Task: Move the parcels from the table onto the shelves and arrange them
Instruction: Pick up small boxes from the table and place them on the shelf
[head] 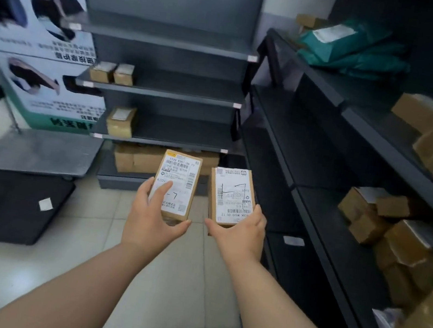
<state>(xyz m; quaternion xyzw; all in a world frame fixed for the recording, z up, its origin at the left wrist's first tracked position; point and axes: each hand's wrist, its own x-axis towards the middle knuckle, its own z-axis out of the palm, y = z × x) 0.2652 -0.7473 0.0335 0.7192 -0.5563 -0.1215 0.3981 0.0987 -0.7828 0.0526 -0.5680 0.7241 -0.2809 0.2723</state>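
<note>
Parcels (179,174) are being held label-up at the centre. The left hand (156,216) is gripping the left parcel (176,185) by its near end, and the right hand (238,233) is cupping the right parcel (231,195) from below. I am judging the labels are facing up for reading. Shelves (165,83) are standing at 12 o'clock, with small boxes (111,72) at 11. A fuller rack (325,159) is running at 3. The trolley (39,151) at 9 is not blocking the way.
</note>
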